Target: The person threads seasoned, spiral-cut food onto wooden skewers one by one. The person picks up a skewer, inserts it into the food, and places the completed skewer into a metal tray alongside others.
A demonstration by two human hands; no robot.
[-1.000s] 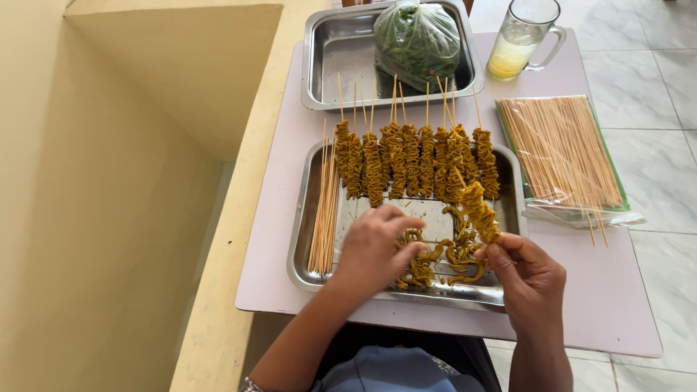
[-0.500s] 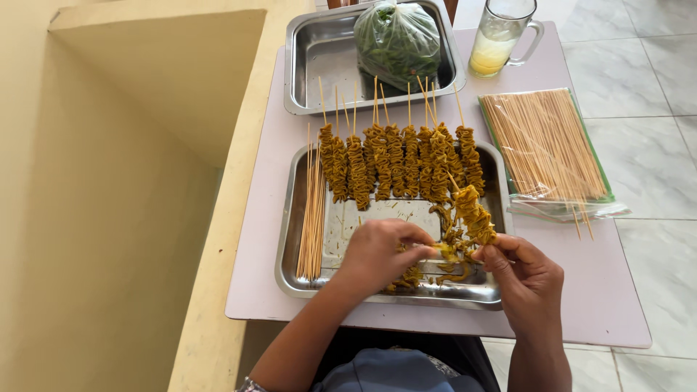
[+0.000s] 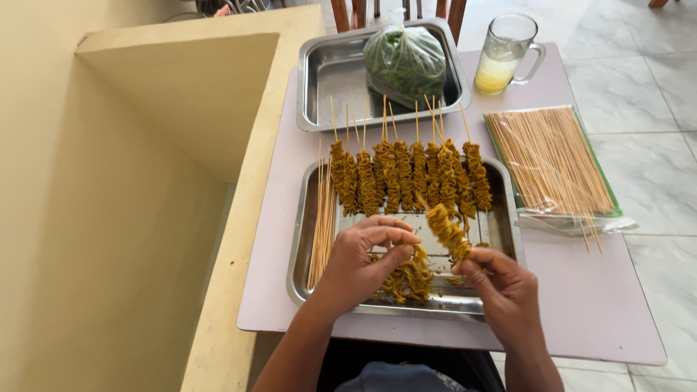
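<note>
Near steel tray (image 3: 301, 239) on counter (image 3: 581, 305): row of loaded skewers (image 3: 406, 174), bare sticks (image 3: 321, 225), loose yellow meat (image 3: 408, 276). Left hand (image 3: 359, 265) pinches meat from the pile. Right hand (image 3: 504, 290) grips a half-filled skewer (image 3: 446, 231) above the tray. Far tray (image 3: 327, 80) holds bagged greens (image 3: 404, 64). Glass mug (image 3: 504, 54) and packet of skewer sticks (image 3: 552, 163) at right.

A half-loaded thin bamboo skewer of yellow marinated meat (image 3: 448, 231) tilted toward eleven o'clock above the rectangular steel tray (image 3: 299, 250), while a loose heap of yellow marinated meat strips (image 3: 408, 276) lay at its six o'clock edge.
</note>
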